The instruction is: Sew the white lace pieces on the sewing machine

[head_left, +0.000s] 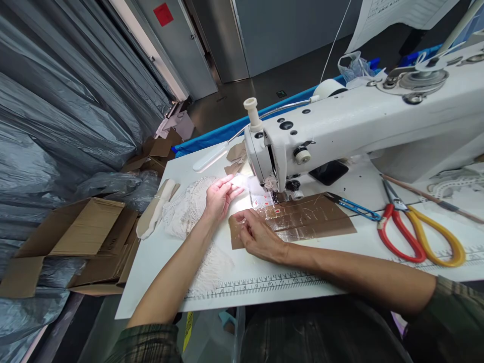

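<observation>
A white sewing machine [340,126] stands on the white table [159,257]. My left hand [220,197] lies flat, fingers spread, on white lace fabric [187,212] just left of the needle area [279,194]. My right hand [259,235] presses its fingers on the left end of a brown cardboard piece covered with clear tape [298,221], which runs under the presser foot. A small bright-lit strip of fabric lies between my left fingertips and the needle.
Red-and-yellow scissors [412,234] and blue thread snips [355,205] lie right of the cardboard. A printed ruler [264,285] runs along the table's front edge. Open cardboard boxes [86,242] and grey plastic sheeting [56,116] are on the left. A thin rod [431,199] lies near the machine.
</observation>
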`<state>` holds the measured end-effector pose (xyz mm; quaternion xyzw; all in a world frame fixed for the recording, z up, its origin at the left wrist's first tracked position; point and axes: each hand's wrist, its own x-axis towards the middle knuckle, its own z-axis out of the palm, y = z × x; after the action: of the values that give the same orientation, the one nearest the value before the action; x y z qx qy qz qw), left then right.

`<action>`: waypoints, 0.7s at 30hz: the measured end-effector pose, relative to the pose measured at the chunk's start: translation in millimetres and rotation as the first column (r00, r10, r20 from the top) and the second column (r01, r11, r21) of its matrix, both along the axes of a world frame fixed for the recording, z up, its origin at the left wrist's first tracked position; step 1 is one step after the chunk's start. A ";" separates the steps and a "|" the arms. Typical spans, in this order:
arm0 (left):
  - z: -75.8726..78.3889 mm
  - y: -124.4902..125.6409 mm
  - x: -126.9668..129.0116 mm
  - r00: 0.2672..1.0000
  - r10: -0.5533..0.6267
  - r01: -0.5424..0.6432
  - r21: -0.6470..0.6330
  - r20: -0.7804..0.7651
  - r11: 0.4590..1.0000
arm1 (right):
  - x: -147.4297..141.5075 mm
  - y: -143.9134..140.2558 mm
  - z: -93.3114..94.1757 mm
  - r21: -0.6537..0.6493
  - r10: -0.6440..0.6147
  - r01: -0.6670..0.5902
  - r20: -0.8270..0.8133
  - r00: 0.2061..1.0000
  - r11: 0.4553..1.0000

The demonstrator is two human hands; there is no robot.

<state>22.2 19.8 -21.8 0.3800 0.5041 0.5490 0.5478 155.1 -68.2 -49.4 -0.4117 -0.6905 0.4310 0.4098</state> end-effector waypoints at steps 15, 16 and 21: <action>-6.8 -1.5 -1.6 0.999 0.015 -0.016 -0.010 -0.037 1.000 | 0.6 1.9 -5.0 0.019 0.028 -0.029 0.018 0.999 0.999; -7.2 -1.3 -1.4 0.999 0.013 -0.014 -0.009 -0.038 1.000 | 0.3 2.4 -6.0 0.022 0.026 -0.026 0.020 0.999 0.999; -4.7 -3.8 0.2 0.999 -0.002 0.002 -0.004 -0.048 1.000 | 2.3 12.5 -9.8 0.063 -0.039 0.035 0.058 0.998 0.997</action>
<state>22.5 16.0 -26.6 0.3926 0.5176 0.5382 0.5369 157.4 -55.8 -59.2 -0.4240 -0.7077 0.3894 0.4096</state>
